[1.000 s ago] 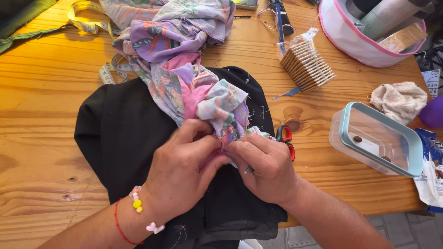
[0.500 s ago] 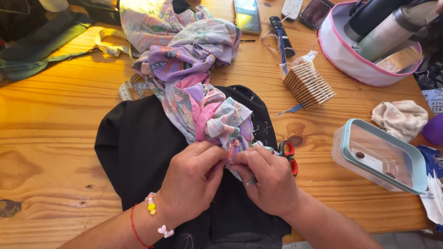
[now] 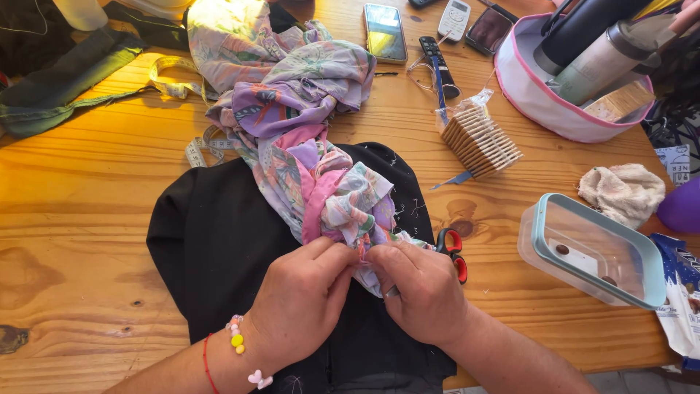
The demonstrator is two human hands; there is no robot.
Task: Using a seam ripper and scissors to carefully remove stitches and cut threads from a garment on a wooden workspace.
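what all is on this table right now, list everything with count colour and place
floral fabric: one, lilac, pink and pale green, bunched from top centre down to the hands
black cloth: one, spread under the fabric
scissors: one, red and black handles, right of the hands
tape measure: one, pale, left of the fabric
phone: one, top centre
remote: one, black, beside the phone
bagged wooden pieces: one stack, tan, right of centre
plastic box: one, clear with blue rim, right
pink-trimmed bag: one, top right
rag: one, cream, right
table: one, wooden
left hand: fingers pinch the fabric, bracelets at wrist
right hand: fingers pinch the fabric
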